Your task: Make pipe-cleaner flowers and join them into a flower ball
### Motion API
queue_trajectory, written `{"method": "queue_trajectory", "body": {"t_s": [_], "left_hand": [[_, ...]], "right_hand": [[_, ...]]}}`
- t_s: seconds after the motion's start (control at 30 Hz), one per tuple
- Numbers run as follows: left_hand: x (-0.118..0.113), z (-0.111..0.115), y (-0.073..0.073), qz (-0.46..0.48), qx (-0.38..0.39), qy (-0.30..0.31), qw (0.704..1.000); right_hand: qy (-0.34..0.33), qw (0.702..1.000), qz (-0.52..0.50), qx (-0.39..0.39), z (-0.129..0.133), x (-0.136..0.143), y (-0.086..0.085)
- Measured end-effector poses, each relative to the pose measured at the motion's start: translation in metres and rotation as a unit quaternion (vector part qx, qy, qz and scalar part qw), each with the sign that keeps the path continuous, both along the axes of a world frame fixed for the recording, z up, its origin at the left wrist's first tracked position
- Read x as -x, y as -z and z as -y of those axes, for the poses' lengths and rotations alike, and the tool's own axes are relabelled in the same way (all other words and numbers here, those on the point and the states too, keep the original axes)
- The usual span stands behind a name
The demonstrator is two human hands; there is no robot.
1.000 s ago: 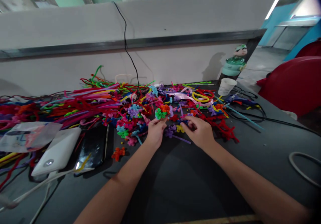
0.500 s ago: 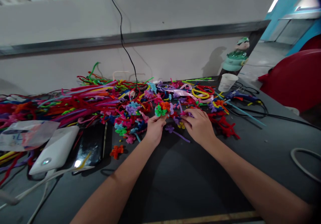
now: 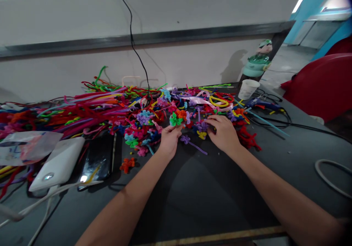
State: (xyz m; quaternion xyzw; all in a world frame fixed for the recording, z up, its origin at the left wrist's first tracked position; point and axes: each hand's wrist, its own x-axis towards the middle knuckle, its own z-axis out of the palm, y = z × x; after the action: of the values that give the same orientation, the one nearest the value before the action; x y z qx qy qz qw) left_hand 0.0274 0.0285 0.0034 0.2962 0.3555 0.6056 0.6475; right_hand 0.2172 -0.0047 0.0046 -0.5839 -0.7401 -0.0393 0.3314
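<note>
My left hand [image 3: 169, 139] is closed on a small bunch of pipe-cleaner flowers, with a green flower [image 3: 175, 119] and an orange one [image 3: 181, 114] showing above the fingertips. My right hand [image 3: 223, 131] lies at the right of the flower pile, fingers bent, beside a purple flower [image 3: 202, 126] and a yellow one [image 3: 202, 134]. Whether its fingertips pinch anything is too small to tell. Between the hands, a purple flower with a stem [image 3: 185, 139] lies on the dark table [image 3: 203, 191].
Loose pipe cleaners [image 3: 90, 108] are heaped at the back left. A power bank [image 3: 57, 161], a phone [image 3: 97, 161] and a plastic bag [image 3: 27, 147] lie left. A paper cup [image 3: 248, 89], glue gun [image 3: 264, 104], bottle [image 3: 257, 62] and cables stand or lie right.
My right hand has shifted a little to the right, uncovering more of the purple and yellow flowers. My left hand still holds its bunch in nearly the same place.
</note>
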Motion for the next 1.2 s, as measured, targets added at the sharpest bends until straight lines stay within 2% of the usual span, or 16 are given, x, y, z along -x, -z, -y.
{"method": "queue_trajectory", "body": {"t_s": [0.13, 0.23, 0.33, 0.53, 0.63, 0.8, 0.97, 1.03, 1.1, 1.2], "left_hand": [[0.000, 0.000, 0.000, -0.004, 0.002, -0.004, 1.000], [0.000, 0.001, -0.001, -0.007, 0.001, 0.000, 1.000], [-0.001, 0.001, 0.000, -0.014, -0.001, -0.002, 1.000], [-0.001, 0.001, 0.001, -0.021, -0.006, 0.002, 1.000], [-0.001, 0.001, 0.001, -0.022, -0.007, 0.006, 1.000], [-0.001, 0.001, 0.001, -0.023, -0.007, 0.007, 1.000], [-0.001, -0.001, 0.003, -0.036, -0.007, 0.000, 0.999], [-0.002, -0.001, 0.003, -0.041, -0.014, 0.002, 0.999], [-0.002, 0.000, 0.002, -0.032, -0.022, 0.017, 0.999], [-0.002, 0.003, -0.001, -0.007, -0.027, 0.058, 0.998]], "right_hand": [[-0.084, 0.995, -0.042, 0.018, -0.002, 0.004, 0.002], [-0.109, 0.992, -0.040, 0.041, -0.003, 0.007, 0.006], [-0.097, 0.993, -0.051, 0.052, -0.003, 0.010, 0.007], [-0.088, 0.995, -0.040, -0.008, 0.004, 0.018, -0.001], [-0.083, 0.996, -0.034, 0.019, 0.004, 0.021, 0.000], [-0.027, 0.999, 0.006, 0.044, 0.000, 0.024, 0.006], [-0.020, 0.998, 0.046, 0.049, 0.002, 0.022, 0.003], [-0.020, 1.000, -0.001, 0.019, 0.003, 0.022, 0.001], [-0.019, 0.995, -0.096, -0.016, 0.003, 0.022, 0.000], [-0.026, 0.955, -0.295, -0.016, 0.002, 0.023, 0.000]]}}
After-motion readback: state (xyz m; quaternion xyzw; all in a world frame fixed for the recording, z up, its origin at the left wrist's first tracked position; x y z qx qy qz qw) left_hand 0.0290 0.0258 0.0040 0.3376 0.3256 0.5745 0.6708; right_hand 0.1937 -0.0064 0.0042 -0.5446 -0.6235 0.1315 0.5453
